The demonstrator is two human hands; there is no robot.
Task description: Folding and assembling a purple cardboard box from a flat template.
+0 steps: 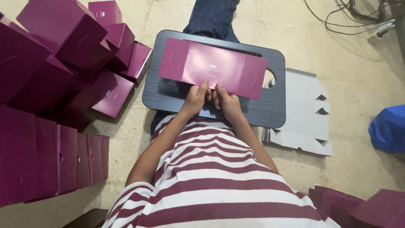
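- The left hand [195, 99] and the right hand [227, 101] sit side by side, almost touching, both pinching the near edge of a flat magenta carton blank [213, 67], with fingertips on its upper face.
- The carton blank lies unfolded across a dark grey tabletop [270, 107], a small lap tray with rounded corners; its long side runs left to right and tilts down slightly toward the right.
- The blank's right end partly covers an oval cut-out handle [270, 78] in the tray.
- Beyond the tray's far edge, a leg in dark blue trousers [211, 19] stretches away over the floor [358, 67].
- Just to the right of the tray, a grey die-cut board [306, 114] with notched tabs lies flat on the floor, its left edge tucked under the tray.
- To the left, a heap of assembled magenta boxes [63, 46] is piled up, some tilted; whether anything is inside them cannot be told.
- Near left, a stack of flat magenta blanks [55, 162] stands on edge.
- Near right, more magenta blanks [363, 209] lie in a low pile.
- At the right edge sits a blue object [390, 128], and black cables [350, 19] trail across the far right floor.
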